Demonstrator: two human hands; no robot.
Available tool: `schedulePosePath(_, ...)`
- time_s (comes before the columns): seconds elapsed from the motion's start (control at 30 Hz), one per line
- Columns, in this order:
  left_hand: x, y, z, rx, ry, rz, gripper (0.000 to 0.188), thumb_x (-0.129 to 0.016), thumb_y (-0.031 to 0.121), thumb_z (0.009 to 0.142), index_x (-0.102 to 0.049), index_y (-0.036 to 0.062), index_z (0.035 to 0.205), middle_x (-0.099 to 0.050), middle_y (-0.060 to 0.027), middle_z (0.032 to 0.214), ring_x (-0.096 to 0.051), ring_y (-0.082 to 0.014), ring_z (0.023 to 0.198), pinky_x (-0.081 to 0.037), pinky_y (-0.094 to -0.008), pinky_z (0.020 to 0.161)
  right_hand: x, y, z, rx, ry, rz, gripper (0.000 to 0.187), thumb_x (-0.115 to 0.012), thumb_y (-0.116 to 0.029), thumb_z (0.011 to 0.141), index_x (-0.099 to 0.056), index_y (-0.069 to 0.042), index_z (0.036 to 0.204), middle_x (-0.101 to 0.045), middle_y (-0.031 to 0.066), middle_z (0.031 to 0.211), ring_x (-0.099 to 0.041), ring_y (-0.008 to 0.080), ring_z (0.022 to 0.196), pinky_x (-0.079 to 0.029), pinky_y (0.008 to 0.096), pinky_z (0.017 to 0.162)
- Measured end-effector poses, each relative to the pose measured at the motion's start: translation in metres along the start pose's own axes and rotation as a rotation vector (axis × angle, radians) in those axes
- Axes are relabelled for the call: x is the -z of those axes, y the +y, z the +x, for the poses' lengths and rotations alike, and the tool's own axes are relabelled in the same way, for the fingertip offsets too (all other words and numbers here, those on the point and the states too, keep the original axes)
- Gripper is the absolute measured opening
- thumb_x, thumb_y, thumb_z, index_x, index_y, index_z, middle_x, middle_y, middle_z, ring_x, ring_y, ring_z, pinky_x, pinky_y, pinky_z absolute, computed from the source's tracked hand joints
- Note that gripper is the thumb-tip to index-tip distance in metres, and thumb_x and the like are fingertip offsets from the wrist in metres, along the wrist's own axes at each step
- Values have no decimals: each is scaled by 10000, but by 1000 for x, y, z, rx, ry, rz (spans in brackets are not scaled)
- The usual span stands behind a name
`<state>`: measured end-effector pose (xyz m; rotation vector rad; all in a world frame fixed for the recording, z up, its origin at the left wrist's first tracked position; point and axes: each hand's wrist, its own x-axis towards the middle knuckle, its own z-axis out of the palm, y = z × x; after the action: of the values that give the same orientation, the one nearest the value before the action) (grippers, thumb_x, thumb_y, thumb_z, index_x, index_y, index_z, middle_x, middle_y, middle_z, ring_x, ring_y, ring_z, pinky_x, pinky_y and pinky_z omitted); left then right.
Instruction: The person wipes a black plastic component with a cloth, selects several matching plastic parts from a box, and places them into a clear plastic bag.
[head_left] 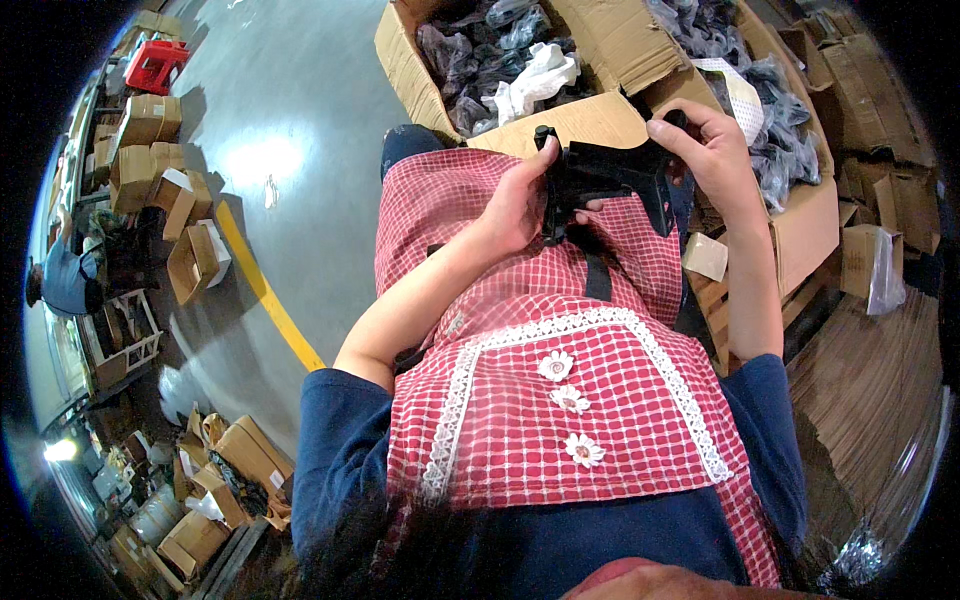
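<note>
A black plastic part [605, 170] with a frame-like body and protruding arms is held above my lap; its exact kind I cannot make out. My left hand [518, 198] is closed on its left end, thumb pressed near a small knob at the top. At the upper right end my right hand [708, 150] grips the part between thumb and bent fingers. Directly beyond the part stands an open cardboard box [560, 125] of dark items in clear plastic bags [450, 70], with a crumpled white bag [535, 82] on top.
Another open box [800, 235] of bagged items stands at the right, by flattened cardboard [870, 400]. A red checked apron [540, 400] covers my lap. Across the grey floor [290, 110], left of a yellow line [262, 285], are several cartons [150, 120] and another person [70, 275].
</note>
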<state>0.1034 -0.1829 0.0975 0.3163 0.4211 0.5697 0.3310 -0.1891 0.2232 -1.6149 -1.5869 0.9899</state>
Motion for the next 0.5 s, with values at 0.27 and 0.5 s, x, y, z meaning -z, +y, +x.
schedulePosePath(0.27, -4, 4, -5, -160, -56, -38, 720, -304, 605, 1024, -429, 6, 1404, -617, -179, 1255, -662, -296, 1043, -568, -408, 842, -20, 14, -2, -145, -75, 301, 124, -657, -110, 916, -670, -11, 990, -638, 36, 764, -642, 122, 578, -550, 265, 475)
schedulePosePath(0.5, -15, 9, -10, -151, 28, -80, 745, -229, 607, 1035, -387, 10, 1452, -584, -161, 1315, -613, -283, 1155, -527, -432, 978, -23, 30, -3, -171, -167, 367, 135, -644, -82, 915, -670, -1, 1020, -659, 52, 844, -664, 140, 607, -568, 271, 509)
